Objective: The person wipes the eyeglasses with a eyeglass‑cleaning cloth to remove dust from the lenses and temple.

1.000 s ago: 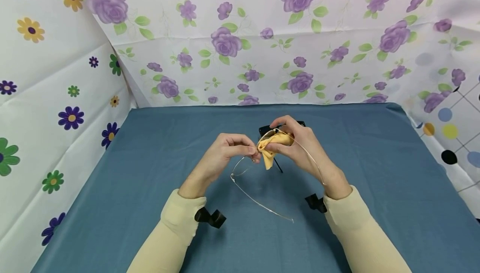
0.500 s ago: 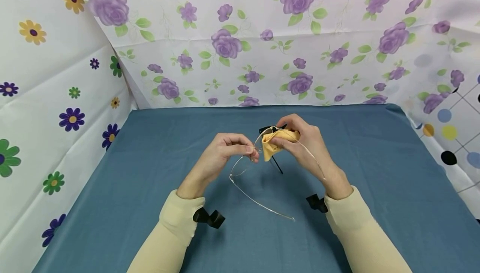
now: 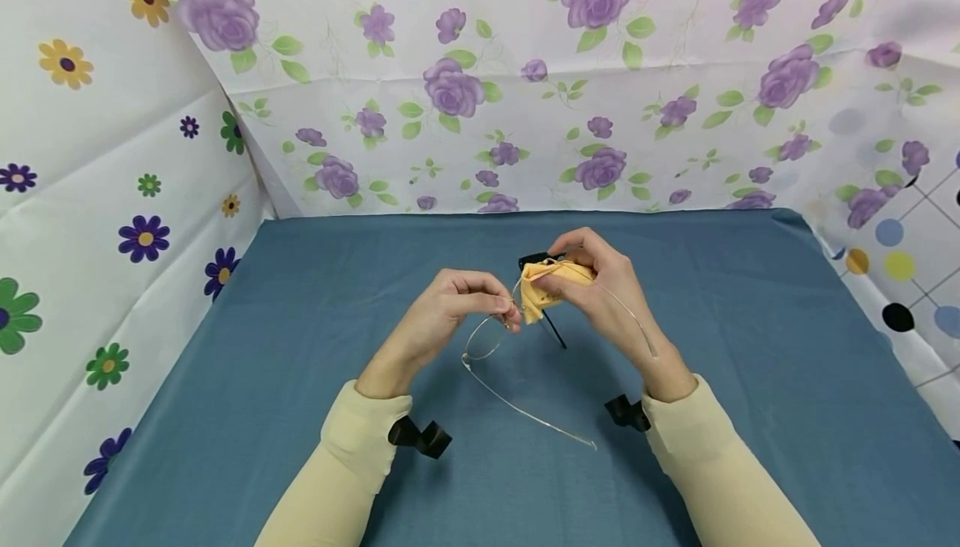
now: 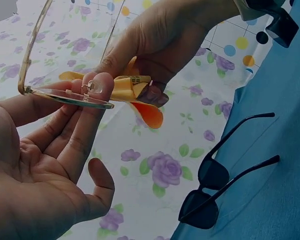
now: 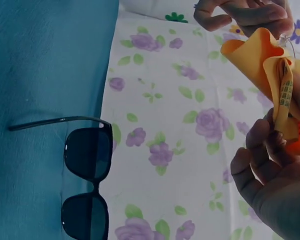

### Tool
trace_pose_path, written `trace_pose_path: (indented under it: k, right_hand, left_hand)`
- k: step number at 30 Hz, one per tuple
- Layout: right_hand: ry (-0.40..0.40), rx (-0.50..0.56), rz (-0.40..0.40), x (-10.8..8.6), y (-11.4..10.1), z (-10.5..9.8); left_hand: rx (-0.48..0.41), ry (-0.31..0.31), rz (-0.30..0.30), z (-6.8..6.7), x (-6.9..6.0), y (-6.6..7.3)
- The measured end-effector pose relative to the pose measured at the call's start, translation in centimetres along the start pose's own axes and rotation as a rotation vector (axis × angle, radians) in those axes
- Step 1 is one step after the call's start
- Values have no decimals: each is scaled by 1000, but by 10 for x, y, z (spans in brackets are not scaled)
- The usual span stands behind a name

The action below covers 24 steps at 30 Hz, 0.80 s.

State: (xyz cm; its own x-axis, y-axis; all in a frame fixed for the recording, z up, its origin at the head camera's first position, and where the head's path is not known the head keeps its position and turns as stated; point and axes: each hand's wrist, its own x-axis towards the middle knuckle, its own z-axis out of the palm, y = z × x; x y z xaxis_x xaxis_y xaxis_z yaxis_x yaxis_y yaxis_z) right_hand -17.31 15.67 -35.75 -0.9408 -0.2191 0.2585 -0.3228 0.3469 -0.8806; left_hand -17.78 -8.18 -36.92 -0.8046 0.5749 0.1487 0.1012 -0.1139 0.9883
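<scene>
In the head view my left hand (image 3: 468, 309) pinches a pair of thin gold-rimmed eyeglasses (image 3: 525, 414) near the bridge, and one temple hangs down toward me. A clear nose pad (image 4: 95, 86) shows by its fingertips in the left wrist view. My right hand (image 3: 611, 293) grips a yellow cloth (image 3: 555, 280) folded around the right lens, which is mostly hidden. The other temple runs along the back of this hand. Dark printing marks the cloth (image 5: 285, 90) in the right wrist view. Behind the hands, black sunglasses (image 3: 534, 260) lie with temples unfolded, partly covered in the head view.
A blue cloth (image 3: 337, 280) covers the table. Floral sheets (image 3: 397, 147) hang along its back and sides. Black wrist cameras (image 3: 420, 437) are strapped at both cream sleeves (image 3: 352, 439).
My right hand first slides the yellow cloth right, away from the left fingertips, then slightly back left along the lens. The left hand stays nearly still, pinching the eyeglasses.
</scene>
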Motion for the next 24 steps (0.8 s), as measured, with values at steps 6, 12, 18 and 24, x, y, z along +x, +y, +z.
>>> trace_pose_path:
  k: [6,12,18,24]
  right_hand:
    - [-36,-130,-63,1,2,3]
    - [-73,-164,-129,1,1,2]
    - [-63,-209,-131,-1,0,-2]
    - [-42,-252,-132,0,2,-5]
  left_hand:
    - [-15,13,-7,1,1,0]
    - [-19,12,-4,1,1,0]
    - [-27,17,13,1,-1,3]
    - [-37,22,14,-1,-3,4]
